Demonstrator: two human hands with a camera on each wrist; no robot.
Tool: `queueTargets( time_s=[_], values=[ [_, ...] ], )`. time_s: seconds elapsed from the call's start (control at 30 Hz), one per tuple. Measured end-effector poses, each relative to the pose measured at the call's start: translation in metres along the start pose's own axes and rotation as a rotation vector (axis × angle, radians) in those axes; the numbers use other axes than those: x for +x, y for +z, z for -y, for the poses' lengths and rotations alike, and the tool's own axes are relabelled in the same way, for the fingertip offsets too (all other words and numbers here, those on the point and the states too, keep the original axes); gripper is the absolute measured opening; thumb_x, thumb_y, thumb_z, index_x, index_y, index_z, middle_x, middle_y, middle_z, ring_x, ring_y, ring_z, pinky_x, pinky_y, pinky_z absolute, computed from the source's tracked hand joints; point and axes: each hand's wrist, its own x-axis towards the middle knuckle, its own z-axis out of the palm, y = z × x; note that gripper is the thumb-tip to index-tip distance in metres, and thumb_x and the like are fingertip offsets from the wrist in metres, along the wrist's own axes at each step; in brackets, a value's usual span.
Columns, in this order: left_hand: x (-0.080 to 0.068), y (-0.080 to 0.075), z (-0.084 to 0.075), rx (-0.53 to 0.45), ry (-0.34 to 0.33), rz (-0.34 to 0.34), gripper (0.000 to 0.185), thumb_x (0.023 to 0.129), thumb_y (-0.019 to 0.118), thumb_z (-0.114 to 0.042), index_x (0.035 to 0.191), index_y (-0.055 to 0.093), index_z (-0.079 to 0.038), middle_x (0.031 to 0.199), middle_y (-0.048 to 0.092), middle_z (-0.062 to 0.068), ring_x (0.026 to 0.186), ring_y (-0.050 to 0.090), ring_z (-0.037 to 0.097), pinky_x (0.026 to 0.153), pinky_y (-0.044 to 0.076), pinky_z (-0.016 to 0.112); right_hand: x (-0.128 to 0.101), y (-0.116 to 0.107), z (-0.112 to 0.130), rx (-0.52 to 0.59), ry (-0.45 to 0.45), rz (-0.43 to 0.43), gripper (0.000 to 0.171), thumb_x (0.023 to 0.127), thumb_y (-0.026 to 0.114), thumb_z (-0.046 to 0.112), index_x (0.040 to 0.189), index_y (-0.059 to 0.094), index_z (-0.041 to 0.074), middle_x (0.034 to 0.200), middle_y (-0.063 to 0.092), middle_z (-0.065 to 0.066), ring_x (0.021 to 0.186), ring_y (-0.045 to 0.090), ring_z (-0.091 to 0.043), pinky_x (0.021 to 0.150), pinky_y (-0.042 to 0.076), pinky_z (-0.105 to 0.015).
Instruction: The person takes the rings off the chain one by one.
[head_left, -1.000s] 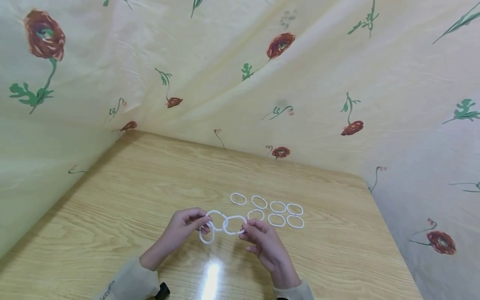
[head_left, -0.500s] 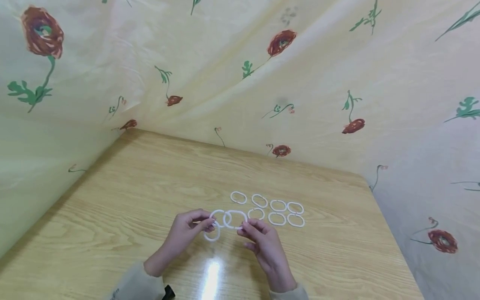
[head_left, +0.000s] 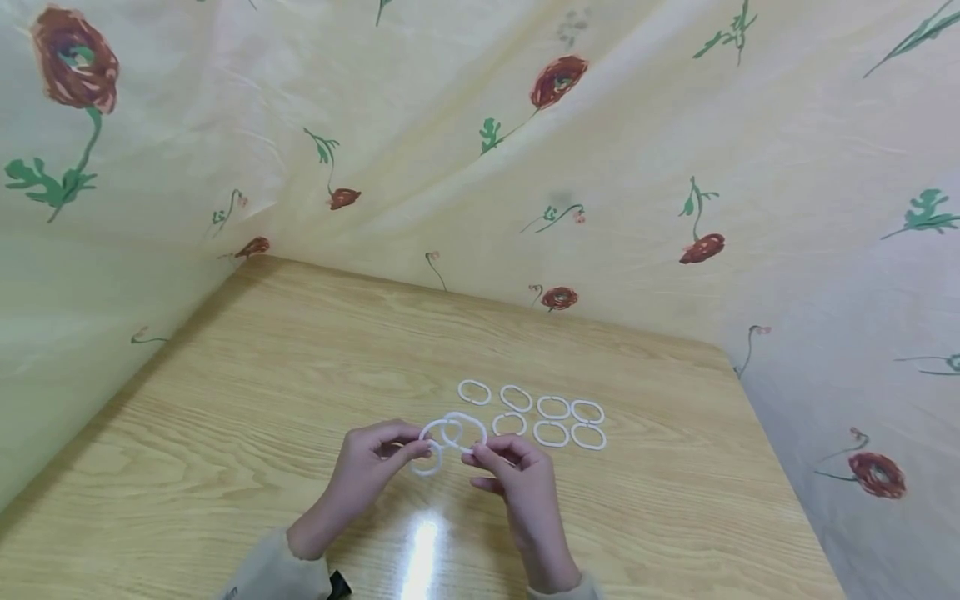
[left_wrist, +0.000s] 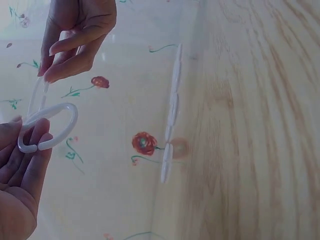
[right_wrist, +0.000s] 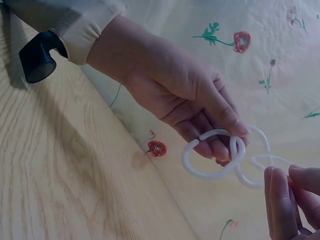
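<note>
Three white plastic chain links hang joined between the two hands above the table. In the head view my left hand (head_left: 371, 458) pinches the middle link (head_left: 429, 427) near where the lowest link (head_left: 427, 473) joins it. That lowest link dangles below the fingers; the right wrist view shows a small gap in its ring. My right hand (head_left: 525, 479) pinches the end link (head_left: 483, 427) between thumb and fingers. In the left wrist view, my left hand (left_wrist: 22, 170) is at lower left, with my right hand (left_wrist: 82, 40) above it. Fingers partly cover the links.
Several loose white links (head_left: 551, 444) lie flat in two rows on the wooden table (head_left: 300, 358), just beyond the right hand. Flower-printed cloth (head_left: 420, 150) stands around the back and sides. A black device (right_wrist: 40, 57) is strapped at the left sleeve.
My right hand has moved slightly left toward my left hand. The end link has tilted and now overlaps the middle link more. The loose links on the table have not moved.
</note>
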Motion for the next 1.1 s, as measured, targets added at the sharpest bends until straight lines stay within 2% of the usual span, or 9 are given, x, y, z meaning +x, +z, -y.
queueTargets(
  time_s=[0.3,0.63,0.93,1.1],
  values=[
    [-0.002,0.000,-0.001,0.113,0.127,-0.048,0.013,0.079,0.071,0.008,0.089,0.072,0.000,0.082,0.074,0.011,0.077,0.069,0.004,0.066,0.061,0.023,-0.004,0.009,0.000,-0.006,-0.043,0.024,0.016,0.085,0.070,0.001,0.076,0.066,0.013,0.081,0.071,0.003,0.080,0.073,-0.014,0.064,0.061,-0.026],
    [-0.001,0.005,-0.003,0.185,0.318,-0.064,0.018,0.074,0.073,0.012,0.088,0.071,0.001,0.080,0.073,0.010,0.071,0.070,0.018,0.068,0.059,0.018,-0.004,0.013,0.002,0.012,-0.045,0.027,0.019,0.085,0.068,-0.001,0.074,0.066,0.015,0.081,0.071,0.003,0.081,0.073,-0.013,0.064,0.061,-0.026],
    [0.000,0.008,-0.002,0.242,0.380,-0.076,0.020,0.071,0.076,0.012,0.085,0.071,-0.002,0.079,0.073,0.006,0.069,0.069,0.014,0.069,0.056,0.011,-0.004,0.015,0.004,0.032,-0.079,0.001,0.020,0.084,0.068,-0.003,0.073,0.066,0.013,0.080,0.072,0.002,0.080,0.074,-0.014,0.063,0.061,-0.026],
    [0.000,0.009,-0.001,0.261,0.433,-0.069,0.011,0.077,0.075,0.005,0.085,0.071,-0.002,0.080,0.073,0.006,0.069,0.070,0.015,0.069,0.056,0.011,-0.005,0.015,0.005,0.042,-0.097,-0.010,0.014,0.084,0.069,-0.003,0.075,0.066,0.007,0.080,0.073,0.000,0.080,0.074,-0.014,0.063,0.062,-0.027]
  ],
)
